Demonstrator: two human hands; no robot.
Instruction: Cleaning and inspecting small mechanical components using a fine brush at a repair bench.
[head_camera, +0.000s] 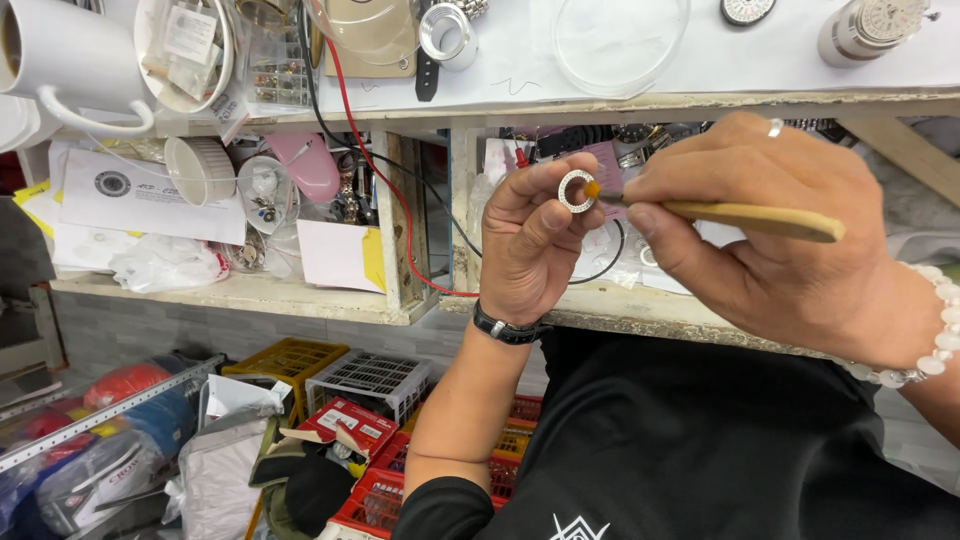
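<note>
My left hand (535, 240) is raised in front of the workbench and pinches a small silver ring-shaped part (576, 191) between thumb and fingertips. A dark band sits on that wrist. My right hand (770, 230) holds a thin wooden-handled brush (745, 215) like a pen. Its orange tip touches the right edge of the ring. A ring is on one right finger and a white bead bracelet (925, 340) circles the right wrist.
The cluttered bench holds a clear round dish (620, 45), a white mug (60, 60), a small parts box (278, 75), red and black wires (385, 190) and a metal cylinder (865, 30). Open shelves below hold papers and cups. Plastic crates (370, 385) and bags lie on the floor.
</note>
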